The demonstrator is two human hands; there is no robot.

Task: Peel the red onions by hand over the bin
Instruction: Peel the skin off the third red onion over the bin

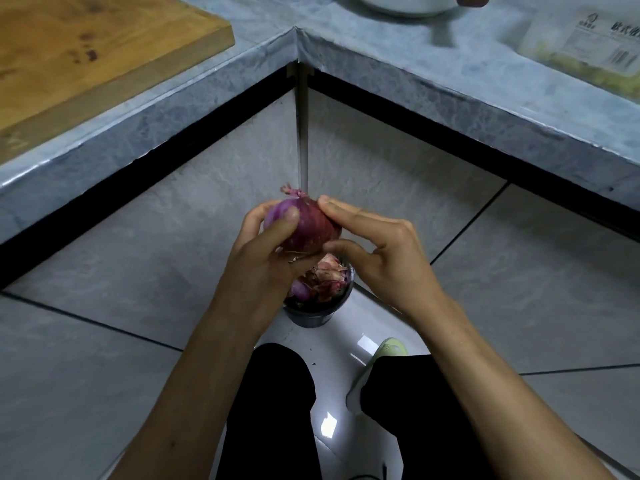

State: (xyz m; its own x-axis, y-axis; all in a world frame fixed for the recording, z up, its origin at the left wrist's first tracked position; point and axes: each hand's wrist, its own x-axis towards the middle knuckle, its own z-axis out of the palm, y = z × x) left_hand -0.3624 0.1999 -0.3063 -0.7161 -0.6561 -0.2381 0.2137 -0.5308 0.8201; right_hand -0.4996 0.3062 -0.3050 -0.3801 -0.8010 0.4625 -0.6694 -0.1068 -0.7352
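A red onion (pixel 308 225) with its dry tip pointing up is held over a small black bin (pixel 317 315) on the floor. My left hand (pixel 266 251) grips the onion from the left, thumb across its front, where a paler purple patch shows. My right hand (pixel 377 244) pinches the onion's right side between forefinger on top and thumb underneath. The bin holds a pile of dry pink and purple onion skins (pixel 327 277), partly hidden behind my hands.
A grey stone counter (pixel 450 81) wraps round an inner corner above the bin. A wooden chopping board (pixel 79 53) lies on its left part, a plastic packet (pixel 588 46) at the right. My legs and a pale shoe (pixel 391 348) are below.
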